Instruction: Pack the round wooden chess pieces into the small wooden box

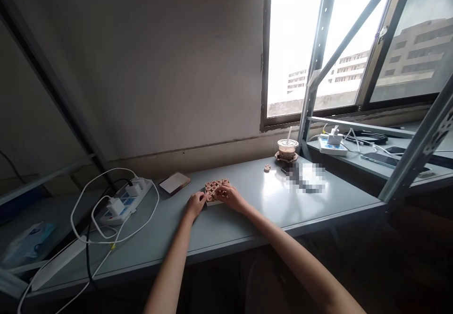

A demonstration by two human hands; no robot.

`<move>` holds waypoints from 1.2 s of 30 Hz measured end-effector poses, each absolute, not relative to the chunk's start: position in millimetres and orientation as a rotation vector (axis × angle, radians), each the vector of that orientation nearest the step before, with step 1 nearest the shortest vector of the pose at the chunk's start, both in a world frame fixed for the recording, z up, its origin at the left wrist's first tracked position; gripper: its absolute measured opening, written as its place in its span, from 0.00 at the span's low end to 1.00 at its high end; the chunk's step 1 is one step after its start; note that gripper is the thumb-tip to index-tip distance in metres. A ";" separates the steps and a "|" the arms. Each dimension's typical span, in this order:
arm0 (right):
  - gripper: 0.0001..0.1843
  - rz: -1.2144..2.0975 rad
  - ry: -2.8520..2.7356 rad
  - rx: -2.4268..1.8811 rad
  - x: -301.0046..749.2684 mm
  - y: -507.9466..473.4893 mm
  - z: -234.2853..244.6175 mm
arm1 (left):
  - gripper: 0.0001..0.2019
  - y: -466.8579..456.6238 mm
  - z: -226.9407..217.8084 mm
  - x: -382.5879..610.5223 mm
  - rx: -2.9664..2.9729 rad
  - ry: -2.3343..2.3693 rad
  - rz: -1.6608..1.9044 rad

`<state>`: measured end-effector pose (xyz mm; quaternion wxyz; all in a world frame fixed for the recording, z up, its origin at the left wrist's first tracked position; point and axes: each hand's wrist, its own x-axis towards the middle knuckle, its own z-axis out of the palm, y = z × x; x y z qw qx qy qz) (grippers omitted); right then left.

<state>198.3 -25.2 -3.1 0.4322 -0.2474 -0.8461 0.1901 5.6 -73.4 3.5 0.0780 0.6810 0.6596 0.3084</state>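
Observation:
A small shallow box on the desk holds rows of round wooden Chinese chess pieces with dark characters on their tops. My left hand is at the box's left side, its fingers bent and closed against the edge. Over the right part of the box, my right hand reaches in with fingers curled down on a piece; it covers some of the pieces beneath. A flat rectangular lid lies to the left. One loose piece, or small stack of pieces, sits farther right.
A plastic cup with a straw stands at the back right on a coaster, beside a blurred-out object. At left, a power strip with plugs and looping white cables occupies the desk. Metal shelf posts rise at the right.

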 end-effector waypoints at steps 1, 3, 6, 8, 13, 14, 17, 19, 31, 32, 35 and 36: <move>0.07 0.476 -2.118 -0.596 198.4 -26.1 -2.6 | 0.20 -73.3 3.6 5.8 2.042 1.968 0.919; 0.08 0.481 -2.132 -0.569 199.5 -27.9 -2.2 | 0.20 -73.2 3.6 5.5 2.042 1.957 0.913; 0.08 0.482 -2.126 -0.585 201.1 -30.1 -2.7 | 0.20 -73.2 2.9 3.9 2.037 1.931 0.911; 0.06 0.480 -2.120 -0.605 201.4 -31.0 -3.0 | 0.19 -73.0 2.2 2.3 2.034 1.908 0.910; 0.05 0.474 -2.130 -0.595 200.6 -32.2 -1.2 | 0.16 -72.6 1.6 0.2 2.035 1.887 0.906; 0.05 0.469 -2.131 -0.590 200.5 -32.2 -0.9 | 0.16 -72.6 1.7 0.4 2.035 1.886 0.908; 0.08 0.454 -2.142 -0.582 201.1 -31.3 -0.9 | 0.17 -72.9 2.2 1.6 2.030 1.877 0.917; 0.10 0.442 -2.156 -0.583 201.8 -30.8 -1.6 | 0.17 -72.8 2.5 2.2 2.018 1.873 0.923; 0.13 -0.075 -2.046 -1.195 236.7 -1.9 13.8 | 0.17 -71.2 1.3 -4.3 1.933 1.813 0.899; 0.16 -0.131 -2.001 -1.347 249.3 10.5 15.2 | 0.17 -70.7 1.4 -4.9 1.929 1.801 0.893; 0.25 -0.182 -1.843 -1.693 289.7 45.3 13.6 | 0.17 -66.5 3.7 -6.4 1.927 1.771 0.876; 0.26 -0.173 -1.794 -1.750 300.9 54.0 11.3 | 0.17 -63.7 5.0 -6.7 1.928 1.770 0.872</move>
